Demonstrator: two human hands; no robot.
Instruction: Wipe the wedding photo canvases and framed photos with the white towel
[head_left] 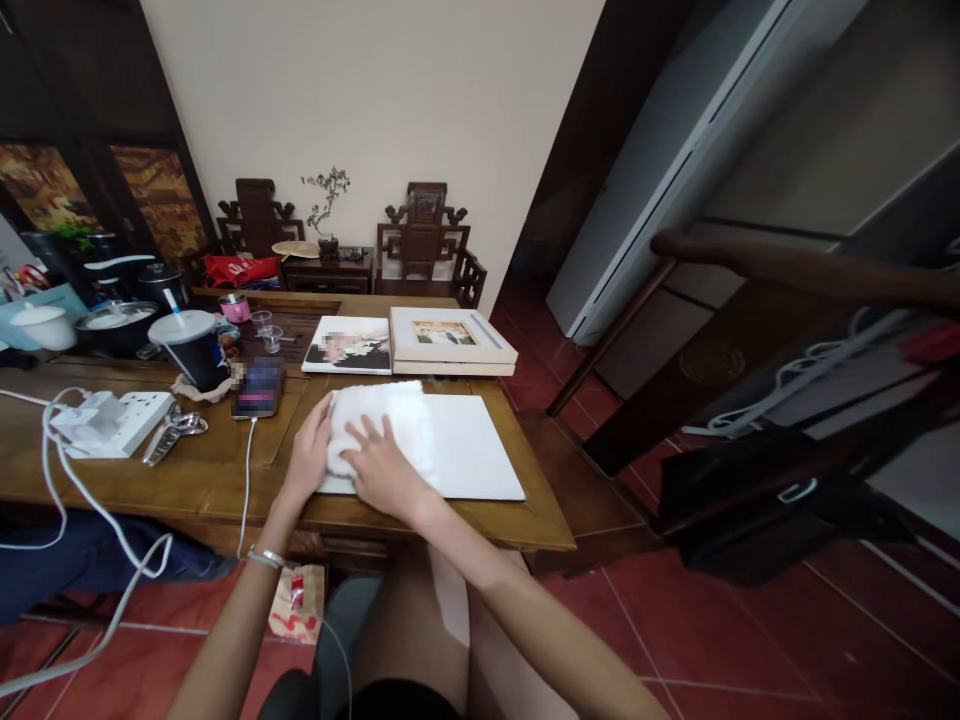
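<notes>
A white folded cloth (390, 415) lies on a flat white board (472, 450) at the near edge of the wooden table (225, 470). My right hand (382, 470) lies flat on the cloth's near part, fingers spread. My left hand (311, 455) rests against the cloth's left edge, fingers curved round it. Beyond the board lie a photo print (349, 345) and a framed picture on a stack of frames (450, 340).
A phone (257, 388) on a charging cable, a white power strip (124, 420), keys (172, 430), a lidded dark cup (191, 345), small glasses (266, 330) and pots (112, 325) crowd the table's left. Carved chairs (424, 240) stand by the wall. A dark bag (780, 500) sits right.
</notes>
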